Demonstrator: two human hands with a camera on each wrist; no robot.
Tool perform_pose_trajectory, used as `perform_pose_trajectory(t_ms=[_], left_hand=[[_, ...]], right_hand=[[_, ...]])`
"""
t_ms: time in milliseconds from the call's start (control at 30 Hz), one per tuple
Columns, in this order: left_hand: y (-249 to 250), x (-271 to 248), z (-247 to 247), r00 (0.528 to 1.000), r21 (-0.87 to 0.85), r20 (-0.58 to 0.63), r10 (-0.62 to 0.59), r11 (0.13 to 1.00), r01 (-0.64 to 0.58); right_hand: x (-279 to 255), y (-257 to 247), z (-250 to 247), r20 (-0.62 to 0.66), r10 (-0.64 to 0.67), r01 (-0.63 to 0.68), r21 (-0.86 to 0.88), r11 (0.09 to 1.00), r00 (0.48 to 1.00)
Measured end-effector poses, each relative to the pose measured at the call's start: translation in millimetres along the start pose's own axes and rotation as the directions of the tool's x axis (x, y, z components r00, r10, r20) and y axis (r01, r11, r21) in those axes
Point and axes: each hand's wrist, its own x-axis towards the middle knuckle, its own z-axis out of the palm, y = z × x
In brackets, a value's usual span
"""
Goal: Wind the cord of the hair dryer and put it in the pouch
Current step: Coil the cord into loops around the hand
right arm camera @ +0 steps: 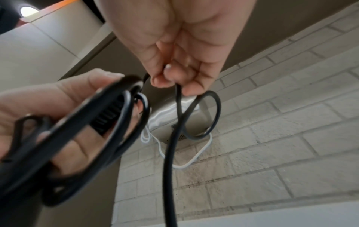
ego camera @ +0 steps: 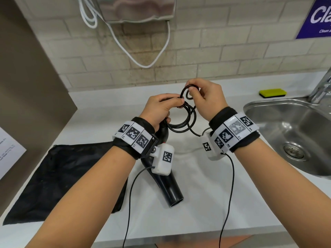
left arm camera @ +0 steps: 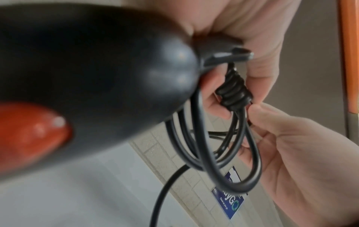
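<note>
The black hair dryer (ego camera: 171, 189) hangs barrel-down over the white counter, its handle end gripped in my left hand (ego camera: 176, 102). That hand also holds several wound loops of the black cord (ego camera: 184, 87). My right hand (ego camera: 194, 92), just right of the left, pinches a small fresh loop of cord between thumb and fingers. In the left wrist view the dryer body (left arm camera: 87, 69) with its red switch (left arm camera: 29, 135) fills the left, the cord loops (left arm camera: 239, 187) hanging beside it. In the right wrist view a cord strand (right arm camera: 169, 169) drops from my right hand (right arm camera: 174, 83). The black pouch (ego camera: 62, 176) lies flat at the left.
A steel sink (ego camera: 295, 136) with a faucet (ego camera: 322, 86) lies to the right, a yellow sponge (ego camera: 272, 93) behind it. A white cable (ego camera: 143, 51) hangs on the brick wall under a metal box. A brown panel (ego camera: 26, 68) bounds the left.
</note>
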Motion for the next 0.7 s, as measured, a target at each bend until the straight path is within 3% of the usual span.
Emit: perform_pose_trajectory(t_ms=[167, 333, 400, 467, 567, 700], left_hand=[[-1.4, 0.5, 2.5, 1.0, -0.016, -0.007, 0.004, 1.0, -0.004], [-2.8, 2.3, 5.7, 1.0, -0.003, -0.014, 0.0, 1.0, 0.0], [-3.3, 3.3, 7.8, 1.0, 0.002, -0.014, 0.0, 1.0, 0.0], [-3.7, 4.1, 9.5, 1.0, 0.005, -0.013, -0.002, 1.0, 0.003], [-4.1, 4.8, 12.0, 1.0, 0.011, -0.009, -0.007, 1.0, 0.007], [-4.2, 6.0, 14.1, 1.0, 0.016, -0.012, -0.015, 1.0, 0.015]], right_hand=[[-8.0, 25.3, -14.6, -0.169, 0.047, -0.052, -0.029, 0.998, 0.984], [-31.9, 61.0, -28.7, -0.153, 0.317, -0.34, -0.157, 0.927, 0.936], [-43.2, 79.6, -30.2, -0.065, 0.494, -0.493, -0.256, 0.831, 0.867], [-56.1, 98.7, -30.3, 0.028, 0.672, -0.595, -0.436, 0.675, 0.74], [-72.2, 115.7, -30.9, 0.009, 0.829, -0.588, -0.7, 0.405, 0.559], [-85.0, 163.3, -25.4, 0.084, 0.9, -0.491, -0.815, 0.309, 0.427]])
